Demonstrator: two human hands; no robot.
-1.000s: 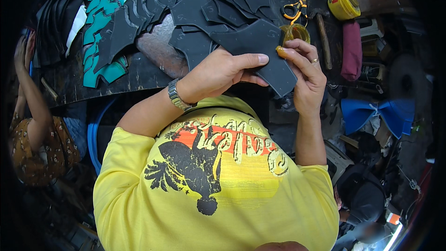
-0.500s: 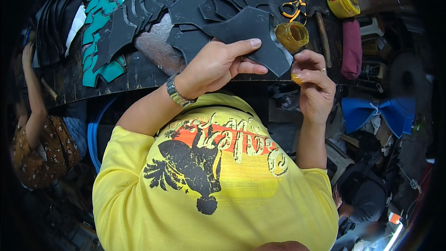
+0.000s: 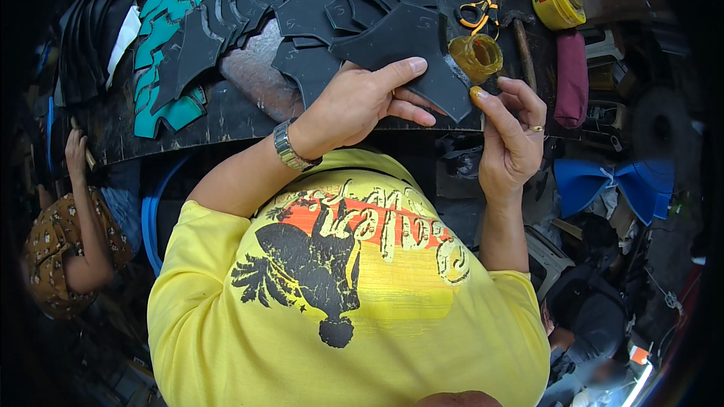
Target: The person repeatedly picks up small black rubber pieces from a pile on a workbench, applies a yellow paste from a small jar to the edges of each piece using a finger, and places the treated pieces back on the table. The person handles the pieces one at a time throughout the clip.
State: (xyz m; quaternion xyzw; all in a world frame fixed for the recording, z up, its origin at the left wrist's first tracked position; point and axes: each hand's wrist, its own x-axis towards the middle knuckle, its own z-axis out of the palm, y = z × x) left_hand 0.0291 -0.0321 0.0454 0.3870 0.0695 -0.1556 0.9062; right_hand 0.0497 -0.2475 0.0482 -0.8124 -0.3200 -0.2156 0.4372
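My left hand (image 3: pixel 354 105), a metal watch on its wrist, lies on a black cut sheet piece (image 3: pixel 407 38) and pins it against the dark worktable (image 3: pixel 226 117), thumb stretched along its lower edge. My right hand (image 3: pixel 509 136), wearing a ring, hovers just right of the piece's lower corner. Its index fingertip is smeared with yellow glue and it holds nothing. A small open jar of amber glue (image 3: pixel 475 56) stands just above that hand.
Several black and teal cut pieces (image 3: pixel 162 38) cover the table's left and back. Orange-handled scissors (image 3: pixel 479 11), a hammer handle (image 3: pixel 523 41), a yellow tin (image 3: pixel 558 6) and a maroon cloth (image 3: pixel 571 79) lie right. Blue bow-shaped material (image 3: pixel 611 181) is lower right; another person (image 3: pixel 64 249) sits left.
My right hand let go of the black piece, dropped away, then came back near its corner with a glue-coated fingertip. My left hand shifted the piece up and left.
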